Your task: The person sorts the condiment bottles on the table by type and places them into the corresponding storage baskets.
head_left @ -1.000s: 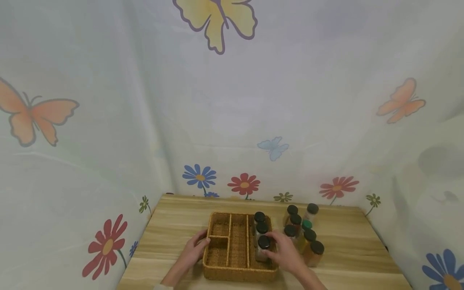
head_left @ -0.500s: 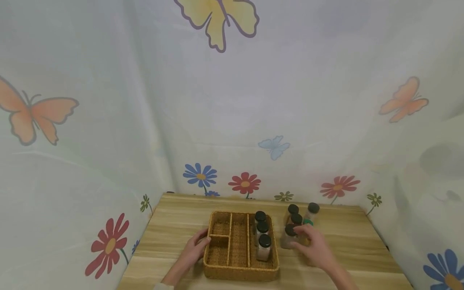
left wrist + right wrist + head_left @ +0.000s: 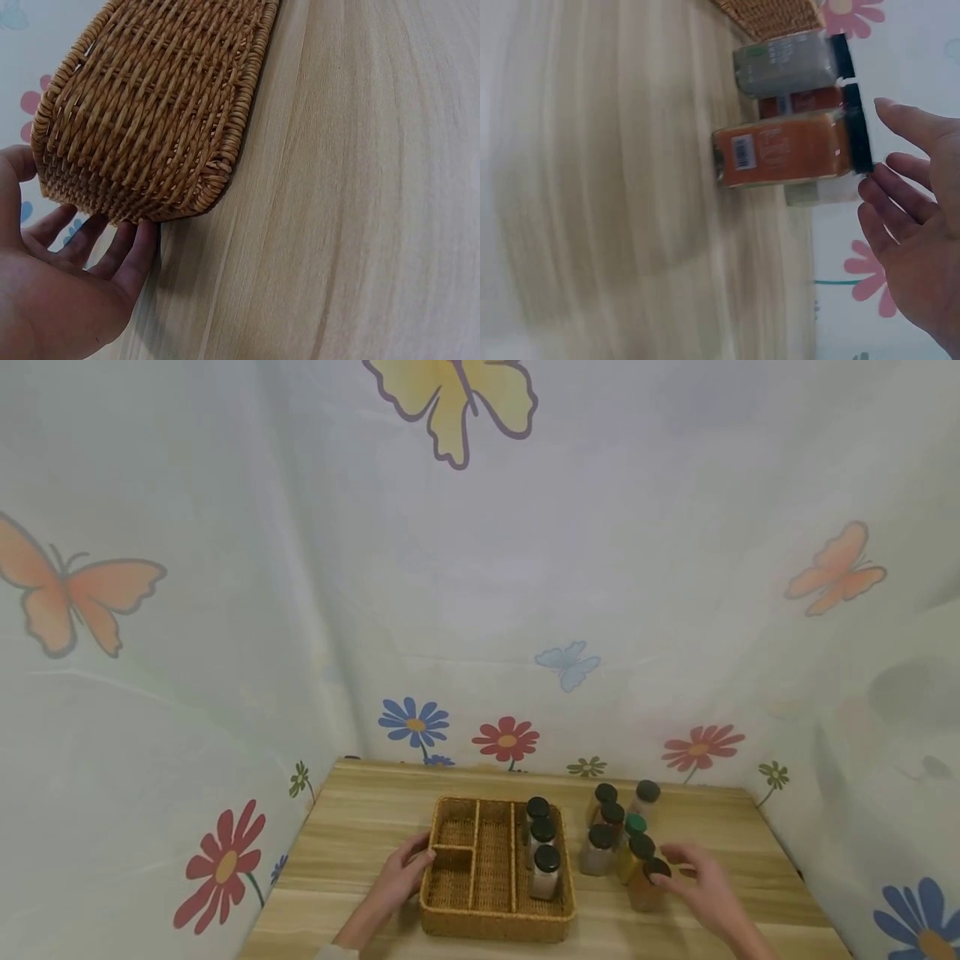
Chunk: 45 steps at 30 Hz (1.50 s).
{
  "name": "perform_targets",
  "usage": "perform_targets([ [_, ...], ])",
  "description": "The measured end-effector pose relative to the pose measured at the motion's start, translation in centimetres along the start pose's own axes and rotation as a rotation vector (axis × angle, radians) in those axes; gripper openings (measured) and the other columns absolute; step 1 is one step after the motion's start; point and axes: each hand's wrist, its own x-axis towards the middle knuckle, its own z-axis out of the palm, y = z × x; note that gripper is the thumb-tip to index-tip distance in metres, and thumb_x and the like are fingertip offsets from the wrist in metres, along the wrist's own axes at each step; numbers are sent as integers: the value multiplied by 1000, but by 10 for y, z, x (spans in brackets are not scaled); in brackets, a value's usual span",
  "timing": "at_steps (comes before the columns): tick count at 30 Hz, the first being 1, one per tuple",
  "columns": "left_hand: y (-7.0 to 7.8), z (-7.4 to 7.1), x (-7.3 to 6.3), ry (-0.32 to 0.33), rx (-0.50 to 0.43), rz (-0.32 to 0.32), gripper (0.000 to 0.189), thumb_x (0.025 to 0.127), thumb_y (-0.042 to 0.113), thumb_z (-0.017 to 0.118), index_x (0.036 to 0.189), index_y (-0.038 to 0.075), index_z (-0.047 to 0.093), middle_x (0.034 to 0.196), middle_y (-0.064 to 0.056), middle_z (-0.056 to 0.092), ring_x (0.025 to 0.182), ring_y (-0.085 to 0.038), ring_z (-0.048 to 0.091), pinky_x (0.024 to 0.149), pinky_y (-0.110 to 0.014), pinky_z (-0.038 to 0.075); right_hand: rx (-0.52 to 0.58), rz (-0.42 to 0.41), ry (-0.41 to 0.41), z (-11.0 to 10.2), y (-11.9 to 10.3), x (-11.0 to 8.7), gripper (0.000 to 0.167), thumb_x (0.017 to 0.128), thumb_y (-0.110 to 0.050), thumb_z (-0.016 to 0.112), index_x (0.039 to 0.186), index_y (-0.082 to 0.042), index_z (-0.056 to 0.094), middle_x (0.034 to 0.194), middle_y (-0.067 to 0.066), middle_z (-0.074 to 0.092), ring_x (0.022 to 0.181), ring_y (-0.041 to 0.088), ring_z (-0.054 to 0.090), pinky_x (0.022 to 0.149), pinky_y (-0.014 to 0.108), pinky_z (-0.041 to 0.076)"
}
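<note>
A wicker basket (image 3: pixel 495 928) divided into compartments sits on the table. My left hand (image 3: pixel 399 878) holds its left side, the thumb at the rim and the fingers against the outer wall (image 3: pixel 112 187) in the left wrist view. Three black-lidded spice jars (image 3: pixel 544 881) stand in a row in the right compartment. At the right, my right hand (image 3: pixel 705 889) is beside a square spice jar with orange-brown powder (image 3: pixel 787 152). Its fingers are spread loosely around the black lid (image 3: pixel 859 139), fingertips close to the lid's edge.
Between basket and right hand stands a cluster of jars, including a grey one (image 3: pixel 597 853), a yellow one (image 3: pixel 632 867) and a green-lidded one (image 3: pixel 635 825). A pale jar (image 3: pixel 646 802) is farthest back. A printed curtain (image 3: pixel 480 610) borders the wooden table (image 3: pixel 375 793).
My right hand has left the front jar in the basket, passed over the grey jar and moved right to the orange-brown jar. My left hand stays at the basket.
</note>
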Motion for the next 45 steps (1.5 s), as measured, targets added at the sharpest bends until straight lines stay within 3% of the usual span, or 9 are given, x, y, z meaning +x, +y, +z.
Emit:
perform_targets([
  [6, -3, -1, -1, -9, -11, -16, 60, 111, 24, 57, 160, -4, 37, 162, -35, 35, 141, -52, 48, 103, -52, 58, 7, 88, -79, 8, 19, -6, 55, 86, -20, 90, 132, 0, 68, 124, 11, 72, 112, 25, 67, 90, 41, 61],
  [12, -4, -2, -1, -6, -1, -19, 62, 111, 27, 58, 160, -4, 37, 162, -34, 37, 141, -49, 49, 104, -53, 58, 54, 145, -110, 10, 22, -7, 52, 87, -18, 89, 131, 0, 68, 123, 12, 71, 112, 29, 67, 82, 29, 62],
  [23, -1, -1, -4, -9, -9, -12, 59, 110, 24, 59, 159, -4, 40, 161, -34, 38, 143, -51, 47, 106, -54, 57, 110, 81, -130, 7, 24, -5, 51, 88, -13, 88, 131, 5, 66, 122, 16, 71, 105, 12, 66, 81, 27, 64],
  [30, 0, -1, -6, -23, -31, -24, 62, 111, 25, 59, 160, -5, 37, 162, -35, 36, 144, -51, 45, 106, -55, 56, 106, 100, -168, 4, 23, -3, 48, 88, -16, 88, 128, 4, 68, 123, 16, 71, 109, 15, 67, 88, 35, 64],
  [34, 1, -2, -6, -21, -33, -24, 63, 111, 26, 59, 160, -6, 36, 162, -35, 36, 143, -51, 46, 106, -55, 56, 117, 111, -167, 2, 21, -3, 47, 88, -17, 88, 126, 3, 69, 121, 13, 72, 108, 13, 66, 88, 32, 63],
  [39, 1, -1, -5, -13, -33, -14, 62, 110, 25, 60, 160, -5, 37, 161, -35, 36, 141, -51, 48, 105, -53, 57, 55, 95, -134, -6, 8, -2, 41, 87, -21, 90, 120, -3, 73, 111, 4, 75, 99, 7, 66, 86, 32, 62],
  [45, 0, 0, -2, -15, -31, -1, 62, 110, 25, 60, 159, -5, 38, 162, -35, 36, 141, -51, 48, 105, -52, 57, 12, -18, -100, -12, -18, 0, 33, 86, -25, 91, 111, -9, 74, 100, -5, 74, 91, 5, 67, 85, 36, 64],
])
